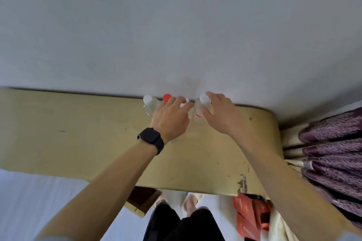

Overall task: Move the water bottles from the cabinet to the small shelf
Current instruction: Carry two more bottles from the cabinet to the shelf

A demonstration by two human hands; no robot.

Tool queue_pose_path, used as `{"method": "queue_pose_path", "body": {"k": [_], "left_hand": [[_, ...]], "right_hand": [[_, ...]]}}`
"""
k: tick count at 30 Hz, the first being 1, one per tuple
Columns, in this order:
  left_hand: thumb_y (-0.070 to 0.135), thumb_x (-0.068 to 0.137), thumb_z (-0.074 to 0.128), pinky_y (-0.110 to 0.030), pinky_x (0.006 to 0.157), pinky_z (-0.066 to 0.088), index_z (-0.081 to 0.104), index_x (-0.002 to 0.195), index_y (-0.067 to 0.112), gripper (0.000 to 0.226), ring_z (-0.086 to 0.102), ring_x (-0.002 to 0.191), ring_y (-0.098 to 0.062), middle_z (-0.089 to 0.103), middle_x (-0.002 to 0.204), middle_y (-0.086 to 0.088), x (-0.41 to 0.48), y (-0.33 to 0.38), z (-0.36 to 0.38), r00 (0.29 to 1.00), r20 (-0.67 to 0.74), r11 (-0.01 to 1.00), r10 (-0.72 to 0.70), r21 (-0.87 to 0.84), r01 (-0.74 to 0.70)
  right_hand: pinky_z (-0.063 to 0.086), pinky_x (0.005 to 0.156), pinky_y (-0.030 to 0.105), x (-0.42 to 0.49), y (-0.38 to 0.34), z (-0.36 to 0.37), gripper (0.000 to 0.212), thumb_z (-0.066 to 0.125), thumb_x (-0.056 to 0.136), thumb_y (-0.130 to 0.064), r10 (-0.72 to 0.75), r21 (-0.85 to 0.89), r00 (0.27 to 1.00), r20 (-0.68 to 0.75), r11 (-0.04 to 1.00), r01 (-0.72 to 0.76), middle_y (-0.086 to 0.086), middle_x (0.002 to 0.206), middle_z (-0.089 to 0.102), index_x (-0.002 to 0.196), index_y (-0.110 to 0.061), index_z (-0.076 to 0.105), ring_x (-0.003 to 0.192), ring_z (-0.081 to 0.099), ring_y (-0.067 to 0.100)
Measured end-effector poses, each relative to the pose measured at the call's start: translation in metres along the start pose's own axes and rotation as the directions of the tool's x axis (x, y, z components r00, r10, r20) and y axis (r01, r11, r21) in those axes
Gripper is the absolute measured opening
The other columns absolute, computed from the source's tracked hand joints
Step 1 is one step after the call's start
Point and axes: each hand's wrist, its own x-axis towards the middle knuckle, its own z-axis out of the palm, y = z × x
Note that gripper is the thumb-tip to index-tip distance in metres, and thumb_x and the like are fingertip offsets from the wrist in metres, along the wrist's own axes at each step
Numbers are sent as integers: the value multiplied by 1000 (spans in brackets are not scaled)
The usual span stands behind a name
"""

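Four water bottles stand in a row at the far edge of the yellow wooden top point(78, 143), right against the white wall point(176, 35) and a little right of the middle of that edge. Your left hand point(170, 117), with the black smartwatch point(151, 139) on its wrist, lies over the third bottle point(191, 113) from the left. Its grip is closed, fingers curled down over the bottle's shoulder, so only a sliver of white cap shows between them. Your right hand point(219, 115) has the rightmost bottle point(199, 107): thumb in front, fingers round the far side, the grip snug about the clear body, the white cap free above. You cannot tell whether either bottle is off the surface. The red-capped bottle point(167, 97) sits mostly hidden behind your left knuckles, and the leftmost bottle point(149, 105), white-capped, stands just beside it, untouched. Paint is chipped near the front right corner. A purple pleated curtain point(333, 143) hangs past the right end, and red boxes point(248, 213) lie below that corner
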Motion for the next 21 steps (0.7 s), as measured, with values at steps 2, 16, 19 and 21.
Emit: {"method": "queue_pose_path", "body": {"k": [2,16,19,21], "left_hand": [[29,92,51,-37,88,42,51,131,26,39,51,114,-25,53,130,-2,24,-6,-1,999,33,997,-20,73,17],[48,98,45,-36,91,32,55,119,18,37,46,115,-22,64,114,2,49,14,23,924,284,866,257,357,-350],[49,98,43,-36,94,31,52,121,18,40,50,111,-23,64,114,1,30,27,23,923,282,893,263,290,-344],[51,97,42,-35,91,33,52,118,18,41,54,104,-23,66,107,0,16,35,24,923,282,908,262,251,-335]], "right_hand": [[48,93,44,22,-3,4,51,47,96,-47,-19,-20,994,-111,1000,17,9,135,46,142,-24,43,120,45,30],[45,60,35,-58,46,20,34,44,97,-52,234,-39,972,0,971,-234,3,101,68,109,-20,42,86,65,29],[49,55,32,-95,55,23,30,44,97,-53,270,5,962,-37,963,-270,-1,94,67,105,-24,40,72,61,21],[48,53,31,-112,59,24,30,42,96,-55,294,-15,955,-44,955,-295,-2,89,65,103,-25,40,70,59,19]]}}
